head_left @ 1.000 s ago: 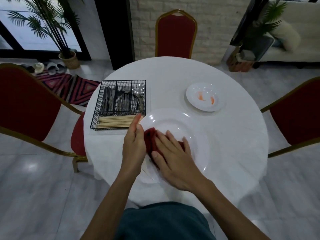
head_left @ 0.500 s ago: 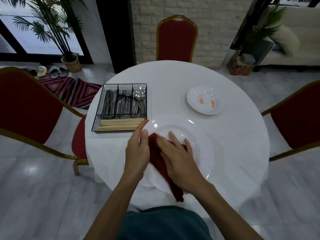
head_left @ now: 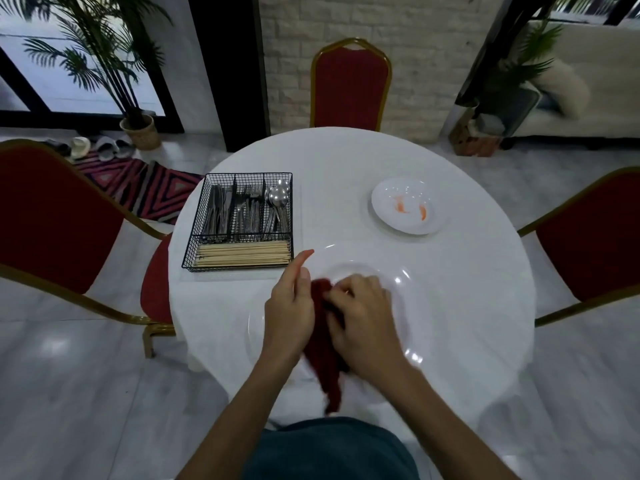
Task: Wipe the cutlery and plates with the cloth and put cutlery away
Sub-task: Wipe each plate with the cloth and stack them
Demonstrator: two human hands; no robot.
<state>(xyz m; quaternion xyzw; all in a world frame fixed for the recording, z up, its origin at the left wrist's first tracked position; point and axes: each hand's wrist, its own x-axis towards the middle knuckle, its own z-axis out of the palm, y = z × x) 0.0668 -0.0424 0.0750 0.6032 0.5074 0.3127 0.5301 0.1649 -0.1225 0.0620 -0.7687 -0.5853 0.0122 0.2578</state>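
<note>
A large white plate [head_left: 426,306] lies on the round white table in front of me. A dark red cloth [head_left: 323,344] lies across the plate's left part and hangs over its near rim. My right hand [head_left: 363,317] has its fingers curled around the top of the cloth. My left hand [head_left: 292,306] rests at the plate's left rim beside the cloth, touching it, index finger stretched out. A small white plate [head_left: 408,206] with orange smears sits at the far right. A black wire caddy [head_left: 242,220] at the left holds knives, forks, spoons and wooden chopsticks.
The round table [head_left: 346,161] has a white cloth cover. Red chairs with gold frames stand at the left [head_left: 52,216], far side [head_left: 349,84] and right [head_left: 595,237]. A potted palm [head_left: 138,129], shoes and a patterned rug lie on the floor at the back left.
My right hand went from flat on the cloth to curled, bunching it. The cloth now trails over the plate's near rim. My left hand shifted along the plate's left rim.
</note>
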